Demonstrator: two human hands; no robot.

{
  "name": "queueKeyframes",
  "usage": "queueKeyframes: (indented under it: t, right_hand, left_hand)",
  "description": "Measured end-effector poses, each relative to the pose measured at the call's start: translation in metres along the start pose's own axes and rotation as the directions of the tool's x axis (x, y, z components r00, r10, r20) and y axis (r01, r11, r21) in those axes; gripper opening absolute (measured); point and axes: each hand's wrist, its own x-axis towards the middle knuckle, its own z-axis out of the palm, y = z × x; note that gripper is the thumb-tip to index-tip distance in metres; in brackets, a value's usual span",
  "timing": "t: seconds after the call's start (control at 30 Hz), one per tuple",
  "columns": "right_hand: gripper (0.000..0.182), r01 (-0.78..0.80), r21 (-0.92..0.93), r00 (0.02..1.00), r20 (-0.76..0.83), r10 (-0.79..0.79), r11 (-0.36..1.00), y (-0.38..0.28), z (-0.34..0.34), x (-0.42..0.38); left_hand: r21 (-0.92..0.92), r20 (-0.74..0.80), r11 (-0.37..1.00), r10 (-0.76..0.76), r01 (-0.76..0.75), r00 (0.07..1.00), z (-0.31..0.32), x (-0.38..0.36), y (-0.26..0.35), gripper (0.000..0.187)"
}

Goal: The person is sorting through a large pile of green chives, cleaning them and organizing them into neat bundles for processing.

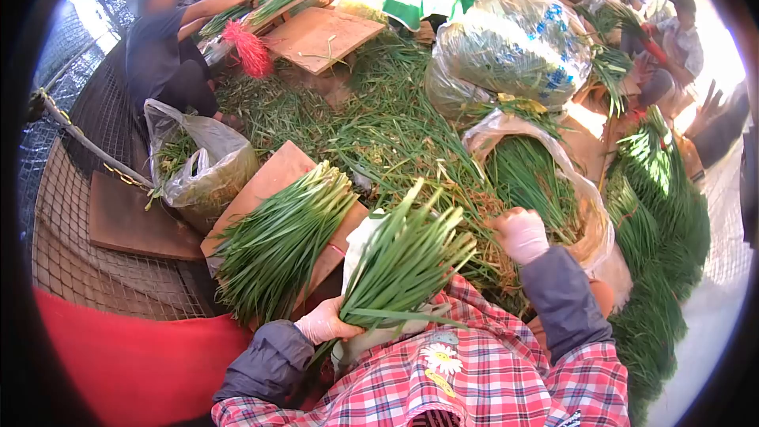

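My left hand (pixel 322 323) is wrapped round the lower leaves of a bunch of garlic chives (pixel 407 265), held over my lap with its pale cut ends pointing up and away. My right hand (pixel 522 235) is closed, its fingers curled beside the rim of an open plastic bag (pixel 605 225) of loose chives (pixel 531 178). Brownish, withered leaves (pixel 486 225) lie under and beside that hand, and I cannot make out what its fingers hold. To the left, a pile of chives (pixel 285 241) rests on a wooden board (pixel 273 166).
Chive scraps (pixel 387 122) litter the ground ahead. A smaller plastic bag (pixel 225 170) stands left, and a big stuffed bag (pixel 514 47) ahead right. Tied chive bundles (pixel 652 269) lie at my right. A person (pixel 170 55) works at the far left near red ties (pixel 247 47); others sit far right.
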Motion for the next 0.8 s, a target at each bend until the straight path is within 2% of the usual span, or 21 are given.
queueKeyframes:
  t: [0.03, 0.07, 0.1, 0.17, 0.23, 0.27, 0.4, 0.5, 0.53, 0.63, 0.67, 0.73, 0.77, 0.8]
  right_hand:
    - [0.048, 0.087, 0.267, 0.989, -0.142, -0.051, 0.96, 0.0, -0.012, 0.004]
    - [0.053, 0.195, 0.509, 0.961, -0.269, -0.06, 0.838, -0.003, -0.024, 0.005]
    - [0.057, 0.299, 0.706, 0.925, -0.379, -0.013, 0.642, -0.009, -0.031, 0.004]
    - [0.07, 0.52, 0.399, 0.808, -0.515, -0.284, 0.755, -0.025, -0.045, 0.027]
    - [0.071, 0.58, 0.41, 0.81, -0.385, -0.442, 0.704, -0.039, -0.024, 0.047]
    - [0.072, 0.514, 0.392, 0.851, -0.344, -0.397, 0.763, -0.047, -0.017, 0.043]
    - [0.074, 0.426, 0.288, 0.904, -0.083, -0.42, 0.858, -0.042, -0.001, 0.048]
    - [0.062, 0.297, 0.428, 0.943, 0.01, -0.334, 0.853, -0.045, -0.028, 0.036]
    - [0.056, 0.322, 0.478, 0.941, -0.066, -0.332, 0.817, -0.043, -0.025, 0.036]
    - [0.056, 0.394, 0.416, 0.909, -0.045, -0.415, 0.819, -0.047, -0.023, 0.039]
    - [0.047, 0.466, 0.386, 0.879, -0.102, -0.465, 0.796, -0.049, -0.016, 0.041]
    - [0.035, 0.406, 0.501, 0.906, -0.112, -0.407, 0.764, -0.052, -0.008, 0.045]
    - [0.029, 0.369, 0.554, 0.921, -0.11, -0.373, 0.746, -0.052, -0.004, 0.044]
    - [0.026, 0.262, 0.754, 0.96, -0.139, -0.243, 0.603, -0.049, -0.001, 0.046]
  left_hand:
    - [0.069, -0.033, 0.994, 0.09, -0.088, 0.995, 0.003, 0.001, -0.002, 0.055]
    - [0.172, 0.002, 0.985, 0.005, -0.005, 1.0, -0.002, -0.002, 0.003, 0.063]
    - [0.237, -0.022, 0.97, -0.042, 0.046, 0.999, -0.001, -0.004, 0.008, 0.063]
    - [0.504, -0.058, 0.863, -0.024, 0.05, 0.998, 0.004, -0.008, 0.029, 0.061]
    - [0.625, -0.058, 0.779, -0.001, 0.037, 0.998, 0.009, -0.012, 0.047, 0.062]
    - [0.679, -0.06, 0.734, 0.011, 0.032, 0.998, 0.011, -0.013, 0.053, 0.062]
    - [0.726, -0.081, 0.685, -0.003, 0.061, 0.997, 0.01, -0.02, 0.055, 0.063]
    - [0.782, -0.088, 0.619, -0.009, 0.075, 0.996, 0.012, -0.019, 0.061, 0.063]
    - [0.795, -0.073, 0.604, 0.007, 0.054, 0.997, 0.012, -0.018, 0.063, 0.06]
    - [0.831, -0.037, 0.557, 0.053, 0.002, 0.998, 0.012, -0.017, 0.068, 0.057]
    - [0.841, -0.025, 0.541, 0.061, -0.012, 0.998, 0.012, -0.018, 0.07, 0.059]
    - [0.845, -0.015, 0.535, 0.041, -0.01, 0.999, 0.014, -0.018, 0.071, 0.06]
    - [0.835, -0.034, 0.548, -0.021, 0.04, 0.999, 0.013, -0.017, 0.073, 0.06]
    - [0.811, -0.031, 0.584, -0.009, 0.03, 0.999, 0.012, -0.017, 0.069, 0.06]
